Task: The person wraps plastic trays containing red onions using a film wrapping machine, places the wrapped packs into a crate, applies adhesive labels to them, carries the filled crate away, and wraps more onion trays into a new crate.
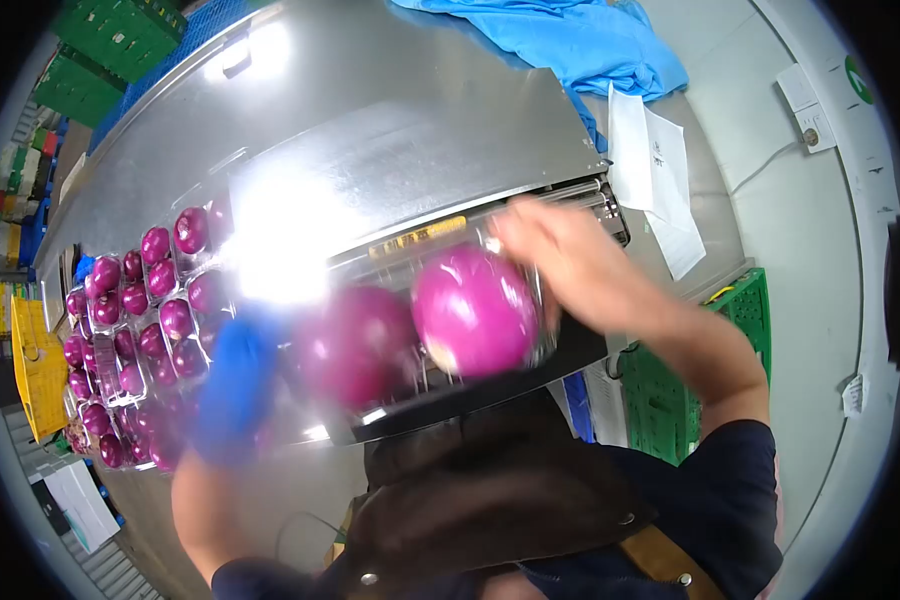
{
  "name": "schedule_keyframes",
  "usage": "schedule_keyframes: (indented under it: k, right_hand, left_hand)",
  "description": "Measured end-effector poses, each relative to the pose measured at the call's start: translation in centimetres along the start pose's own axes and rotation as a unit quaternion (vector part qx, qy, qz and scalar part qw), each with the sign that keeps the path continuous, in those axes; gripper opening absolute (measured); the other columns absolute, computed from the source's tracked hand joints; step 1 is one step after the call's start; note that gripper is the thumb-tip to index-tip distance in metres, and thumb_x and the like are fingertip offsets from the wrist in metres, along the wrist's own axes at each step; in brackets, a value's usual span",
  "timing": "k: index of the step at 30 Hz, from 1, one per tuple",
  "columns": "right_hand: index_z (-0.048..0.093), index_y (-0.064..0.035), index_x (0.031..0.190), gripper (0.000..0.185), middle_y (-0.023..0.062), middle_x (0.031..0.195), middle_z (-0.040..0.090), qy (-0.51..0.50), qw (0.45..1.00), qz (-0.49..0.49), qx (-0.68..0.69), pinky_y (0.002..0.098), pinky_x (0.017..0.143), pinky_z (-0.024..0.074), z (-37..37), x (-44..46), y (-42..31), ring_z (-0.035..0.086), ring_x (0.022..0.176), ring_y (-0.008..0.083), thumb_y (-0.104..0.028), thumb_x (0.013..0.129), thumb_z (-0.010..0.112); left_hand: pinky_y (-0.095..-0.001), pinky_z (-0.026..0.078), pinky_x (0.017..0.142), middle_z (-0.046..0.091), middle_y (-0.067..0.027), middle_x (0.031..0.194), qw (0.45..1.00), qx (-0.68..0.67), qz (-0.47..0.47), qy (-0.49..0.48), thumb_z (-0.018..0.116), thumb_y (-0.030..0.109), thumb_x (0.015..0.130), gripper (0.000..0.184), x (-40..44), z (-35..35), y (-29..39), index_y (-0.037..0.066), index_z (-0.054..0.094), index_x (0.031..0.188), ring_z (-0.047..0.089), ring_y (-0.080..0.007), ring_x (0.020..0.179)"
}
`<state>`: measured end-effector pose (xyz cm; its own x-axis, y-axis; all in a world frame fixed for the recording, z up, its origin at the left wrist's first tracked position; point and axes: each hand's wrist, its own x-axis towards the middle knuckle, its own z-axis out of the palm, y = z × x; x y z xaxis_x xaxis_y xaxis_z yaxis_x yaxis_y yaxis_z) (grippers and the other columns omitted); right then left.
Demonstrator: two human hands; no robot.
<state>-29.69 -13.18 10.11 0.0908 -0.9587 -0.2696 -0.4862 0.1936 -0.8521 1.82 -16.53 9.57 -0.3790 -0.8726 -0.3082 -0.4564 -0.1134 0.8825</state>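
Two large red onions sit side by side in front of me in a clear plastic tray (pixel 550 345). The right onion (pixel 475 312) is fairly sharp and shiny; the left onion (pixel 358 345) is smeared by motion. My right hand (pixel 555 250), bare, has its fingers closed at the tray's right end, with the fingertips partly hidden. By the left end is my left hand (pixel 235 385) in a blue glove, too blurred to show its fingers or whether it touches the tray. Beneath the onions lies a machine bed with a yellow label (pixel 420 237) and rollers at its right.
Several clear trays of red onions (pixel 160 275) cover the left of the steel table (pixel 390 110). Blue cloth (pixel 580 45) and white paper (pixel 660 170) lie at the far right. Green crates (pixel 660 400) stand low at right; a yellow crate (pixel 35 370) is far left.
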Motion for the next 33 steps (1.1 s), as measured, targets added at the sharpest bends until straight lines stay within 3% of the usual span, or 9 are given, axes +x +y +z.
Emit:
schedule_keyframes:
  k: [5, 7, 12, 19, 21, 23, 27, 30, 33]
  right_hand:
    - [0.052, 0.0024, 0.087, 0.035, 0.0136, 0.065, 0.059, -0.055, 0.983, 0.146, 0.094, 0.0329, 0.05, 0.0472, 5.5, -5.4, 6.2, 0.062, 0.053, 0.0207, -0.031, 0.096, 0.051]
    - [0.052, 0.001, 0.09, 0.028, 0.0159, 0.07, 0.062, 0.054, 0.998, 0.034, 0.028, 0.0341, 0.054, 0.0482, 8.6, -5.6, 10.2, 0.064, 0.059, 0.0263, -0.027, 0.094, 0.054]
    - [0.056, -0.0017, 0.084, 0.018, 0.0158, 0.068, 0.061, 0.296, 0.952, -0.061, -0.043, 0.0377, 0.052, 0.046, 10.3, -4.6, 13.6, 0.061, 0.059, 0.0319, -0.018, 0.09, 0.059]
    - [0.061, 0.0029, 0.062, 0.041, 0.0218, 0.056, 0.054, 0.189, 0.974, 0.035, -0.12, 0.0408, 0.046, 0.0393, 4.2, -9.7, 13.3, 0.053, 0.046, 0.035, -0.027, 0.09, 0.059]
    - [0.06, 0.0038, 0.061, 0.04, 0.0212, 0.053, 0.052, 0.104, 0.982, 0.122, -0.101, 0.0397, 0.046, 0.0388, 4.1, -12.8, 17.0, 0.052, 0.044, 0.0314, -0.026, 0.089, 0.059]
    - [0.058, 0.0048, 0.058, 0.039, 0.0194, 0.048, 0.049, 0.065, 0.974, 0.213, -0.038, 0.0374, 0.044, 0.0387, 6.1, -15.4, 18.4, 0.05, 0.041, 0.027, -0.022, 0.086, 0.058]
    - [0.063, 0.0033, 0.07, 0.027, 0.021, 0.06, 0.058, 0.089, 0.985, 0.12, -0.081, 0.0368, 0.054, 0.0473, 19.6, -16.4, 30.1, 0.06, 0.054, 0.0282, -0.021, 0.081, 0.062]
    - [0.065, -0.0001, 0.092, 0.028, 0.0148, 0.083, 0.066, -0.003, 0.974, -0.024, 0.225, 0.0387, 0.071, 0.0508, 21.8, -14.0, 24.1, 0.065, 0.076, 0.0235, -0.026, 0.082, 0.065]
    - [0.065, -0.0031, 0.097, 0.026, 0.0067, 0.088, 0.066, -0.066, 0.813, 0.021, 0.578, 0.0363, 0.075, 0.0512, 23.3, -13.9, 20.8, 0.063, 0.079, 0.0178, -0.026, 0.086, 0.062]
  left_hand:
    - [-0.0304, 0.044, 0.078, 0.058, -0.0037, 0.089, 0.986, -0.037, -0.16, -0.002, 0.05, 0.03, 0.097, 0.033, -3.9, 6.1, -4.5, -0.001, 0.059, 0.099, 0.052, -0.0145, 0.083]
    - [-0.0285, 0.045, 0.074, 0.06, -0.0081, 0.085, 0.981, 0.045, -0.182, 0.05, 0.051, 0.024, 0.097, 0.028, -3.0, 8.6, -5.8, -0.002, 0.06, 0.099, 0.054, -0.0117, 0.083]
    - [-0.0264, 0.044, 0.061, 0.064, -0.0044, 0.072, 0.946, 0.088, 0.069, 0.306, 0.053, 0.021, 0.097, 0.03, -2.3, 11.6, -13.5, -0.003, 0.066, 0.086, 0.052, -0.0085, 0.064]
    - [-0.0294, 0.032, 0.037, 0.058, -0.0021, 0.061, 0.967, 0.047, -0.198, 0.154, 0.06, 0.027, 0.091, 0.033, -7.0, 5.7, -13.1, -0.003, 0.065, 0.078, 0.041, -0.0084, 0.036]
    - [-0.0302, 0.034, 0.04, 0.06, -0.0054, 0.063, 0.954, 0.28, -0.086, 0.06, 0.059, 0.023, 0.09, 0.026, -10.7, 4.2, -21.3, -0.001, 0.065, 0.08, 0.047, -0.0127, 0.04]
    - [-0.0356, 0.041, 0.05, 0.062, -0.0143, 0.067, 0.828, 0.526, 0.188, -0.057, 0.057, 0.014, 0.085, 0.015, -12.5, 5.4, -22.6, 0.005, 0.066, 0.078, 0.058, -0.0252, 0.055]
    - [-0.0404, 0.045, 0.066, 0.063, -0.0155, 0.09, 0.96, 0.051, -0.268, -0.057, 0.057, 0.016, 0.085, 0.018, -13.7, 14.0, -26.3, 0.005, 0.064, 0.098, 0.06, -0.0327, 0.073]
    - [-0.0399, 0.043, 0.072, 0.058, -0.0155, 0.098, 0.928, -0.141, -0.344, -0.034, 0.057, 0.02, 0.086, 0.024, -13.1, 19.2, -26.2, 0.005, 0.059, 0.105, 0.056, -0.0315, 0.082]
    - [-0.0395, 0.04, 0.078, 0.054, -0.0156, 0.106, 0.912, -0.229, -0.334, -0.061, 0.056, 0.024, 0.087, 0.031, -12.4, 21.1, -23.3, 0.005, 0.054, 0.111, 0.053, -0.0303, 0.09]
